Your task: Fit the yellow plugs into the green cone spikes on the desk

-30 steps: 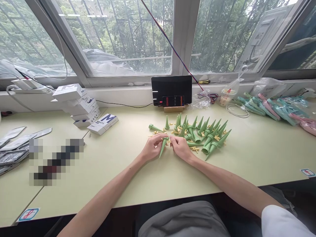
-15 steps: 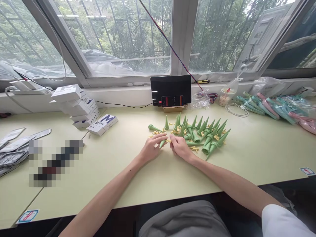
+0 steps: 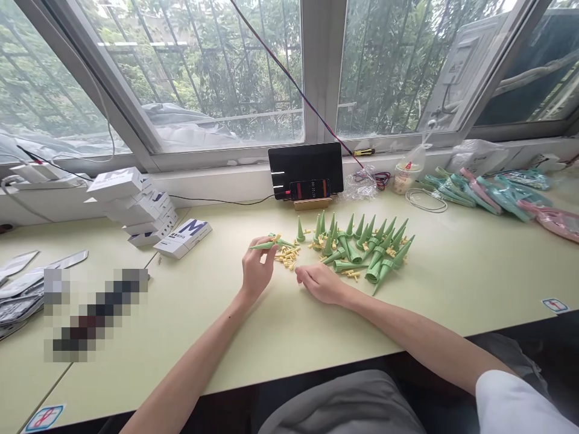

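Observation:
My left hand (image 3: 256,269) is raised a little off the pale green table (image 3: 271,325) and pinches a green plastic cone spike (image 3: 262,245) that points left. Resting on the table to its right, my right hand (image 3: 319,283) has loosely curled fingers with nothing visible in them. Between and behind the hands lies a small heap of yellow plastic pieces (image 3: 288,255). Just beyond the right hand spreads a pile of several green cone spikes (image 3: 367,246), some upright, some lying down.
A black tablet (image 3: 306,168) with a phone (image 3: 310,189) on a wooden stand leans at the window sill. White boxes (image 3: 136,205) are stacked at left. Teal and pink plastic items (image 3: 486,193) and bags lie at the far right.
My hands have parted. The left hand has carried the green cone up and to the left, and the right hand has let go of it and sunk to the table.

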`<state>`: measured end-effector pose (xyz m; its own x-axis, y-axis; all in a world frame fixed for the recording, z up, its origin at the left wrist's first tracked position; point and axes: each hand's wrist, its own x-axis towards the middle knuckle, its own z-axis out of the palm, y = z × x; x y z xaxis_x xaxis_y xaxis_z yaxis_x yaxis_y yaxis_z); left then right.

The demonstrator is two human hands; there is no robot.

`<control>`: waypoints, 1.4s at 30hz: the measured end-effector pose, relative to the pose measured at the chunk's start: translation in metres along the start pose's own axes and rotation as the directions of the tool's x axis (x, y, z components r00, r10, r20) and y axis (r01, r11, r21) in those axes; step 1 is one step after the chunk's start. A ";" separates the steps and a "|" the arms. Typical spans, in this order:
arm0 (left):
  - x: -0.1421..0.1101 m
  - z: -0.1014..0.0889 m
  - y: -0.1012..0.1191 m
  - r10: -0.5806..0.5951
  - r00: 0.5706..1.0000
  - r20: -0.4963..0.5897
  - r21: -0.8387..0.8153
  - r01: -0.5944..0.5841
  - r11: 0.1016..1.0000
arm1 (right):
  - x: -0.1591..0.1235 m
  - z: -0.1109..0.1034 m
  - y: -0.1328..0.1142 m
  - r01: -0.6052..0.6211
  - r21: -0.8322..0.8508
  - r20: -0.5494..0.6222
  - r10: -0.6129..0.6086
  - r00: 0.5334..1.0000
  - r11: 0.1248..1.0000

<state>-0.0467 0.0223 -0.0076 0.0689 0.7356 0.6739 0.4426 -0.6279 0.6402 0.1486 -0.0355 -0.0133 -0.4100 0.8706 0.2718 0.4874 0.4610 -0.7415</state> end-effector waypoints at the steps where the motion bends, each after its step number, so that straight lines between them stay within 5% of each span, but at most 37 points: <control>1: 0.001 -0.001 -0.001 -0.005 1.000 -0.007 0.002 0.005 1.000 | 0.000 0.000 0.000 0.007 -0.012 0.003 -0.007 1.000 1.000; 8: 0.019 -0.003 0.000 0.053 0.997 0.048 0.149 -0.059 0.987 | 0.002 0.004 0.004 0.034 -0.009 0.010 -0.033 0.999 0.999; 14: 0.051 0.019 -0.005 -0.178 0.972 0.152 0.311 0.124 0.942 | 0.001 0.003 0.002 0.016 -0.013 -0.001 -0.016 1.000 1.000; 25: 0.065 0.058 -0.020 -0.271 0.920 0.282 0.471 0.113 0.875 | 0.003 0.003 0.004 0.031 -0.083 0.001 -0.031 1.000 0.996; 35: 0.065 0.046 -0.006 -0.325 0.870 0.370 0.468 0.128 0.875 | 0.003 0.002 0.003 0.007 -0.100 0.021 -0.005 1.000 0.995; 38: 0.064 0.033 0.000 -0.399 0.824 0.403 0.400 0.233 0.886 | 0.003 0.000 0.001 -0.012 -0.079 0.044 0.016 0.999 0.997; 42: 0.066 0.007 -0.008 -0.310 0.913 0.266 0.336 0.213 0.917 | 0.003 -0.002 0.000 -0.018 -0.059 0.051 0.021 0.998 0.998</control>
<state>-0.0392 0.0778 0.0292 0.1637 0.9335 0.3189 0.7212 -0.3338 0.6070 0.1485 -0.0321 -0.0115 -0.4382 0.8704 0.2244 0.5398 0.4545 -0.7086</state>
